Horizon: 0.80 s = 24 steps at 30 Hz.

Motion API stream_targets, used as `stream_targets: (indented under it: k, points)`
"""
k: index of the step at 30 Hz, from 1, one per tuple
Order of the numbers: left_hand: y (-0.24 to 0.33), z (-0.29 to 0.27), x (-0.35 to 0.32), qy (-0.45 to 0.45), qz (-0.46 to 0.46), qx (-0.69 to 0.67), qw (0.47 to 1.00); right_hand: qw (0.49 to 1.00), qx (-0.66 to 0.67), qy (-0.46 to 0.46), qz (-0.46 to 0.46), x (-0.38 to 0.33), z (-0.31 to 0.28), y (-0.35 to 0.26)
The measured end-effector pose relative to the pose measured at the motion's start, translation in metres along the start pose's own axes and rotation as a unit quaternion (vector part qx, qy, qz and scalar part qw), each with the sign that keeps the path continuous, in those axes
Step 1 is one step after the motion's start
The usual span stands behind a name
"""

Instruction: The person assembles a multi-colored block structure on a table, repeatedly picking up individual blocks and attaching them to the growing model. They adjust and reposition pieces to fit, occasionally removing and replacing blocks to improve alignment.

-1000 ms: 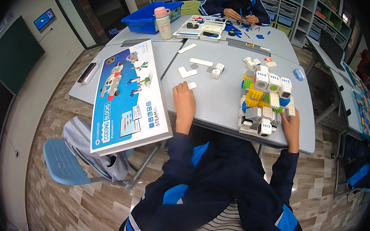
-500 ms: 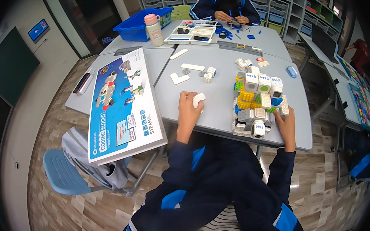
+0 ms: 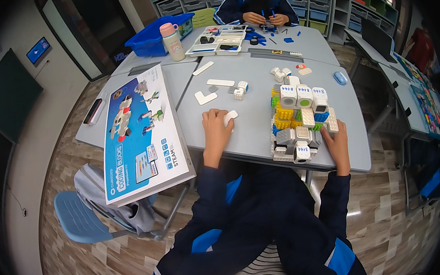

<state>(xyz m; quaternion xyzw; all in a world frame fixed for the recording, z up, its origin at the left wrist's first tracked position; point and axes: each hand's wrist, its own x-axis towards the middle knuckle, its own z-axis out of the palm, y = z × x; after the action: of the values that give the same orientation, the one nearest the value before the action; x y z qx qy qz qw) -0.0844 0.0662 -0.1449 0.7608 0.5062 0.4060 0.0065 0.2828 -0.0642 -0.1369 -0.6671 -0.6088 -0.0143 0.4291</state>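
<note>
My left hand is closed round a smooth white plastic piece low over the near edge of the table; the fingers and palm hide part of it. On the right stands a bulky model of building blocks in white, grey, yellow, green and blue, with white cube modules on top and in front. My right hand grips the model's right side, thumb and fingers about a white studded block. Beyond my left hand lie a white L-shaped piece, a white bar and a small cube assembly.
A large kit box overhangs the table's left edge. Farther back are a pink-capped bottle, a blue bin and a white parts tray. Across the table another person's hands hold small parts. A blue case lies at right.
The whole view has shifted slightly. My left hand has turned a little over the white piece, its fingers more curled. My right hand stays at the model's side.
</note>
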Motion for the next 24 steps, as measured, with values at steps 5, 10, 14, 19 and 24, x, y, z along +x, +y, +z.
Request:
stream_targets:
  k: [5, 10, 14, 19, 24]
  points:
    - [-0.029, 0.022, 0.068, 0.056, 0.002, 0.036, 0.998, 1.000, 0.000, 0.000, 0.005, 0.000, -0.001, 0.000]
    - [-0.063, 0.048, 0.114, 0.004, -0.056, 0.140, 0.989, 1.000, -0.015, 0.002, -0.021, 0.001, 0.000, 0.004]
    - [-0.075, 0.049, 0.114, 0.023, -0.029, 0.075, 0.996, 0.999, -0.002, 0.002, -0.033, 0.001, 0.000, 0.007]
    - [-0.023, 0.014, 0.104, 0.075, -0.026, -0.105, 0.991, 0.990, 0.104, 0.086, 0.028, 0.006, -0.010, -0.008]
    - [0.094, -0.050, 0.052, 0.088, 0.068, -0.455, 0.883, 0.928, 0.267, 0.256, 0.051, -0.005, -0.043, -0.065]
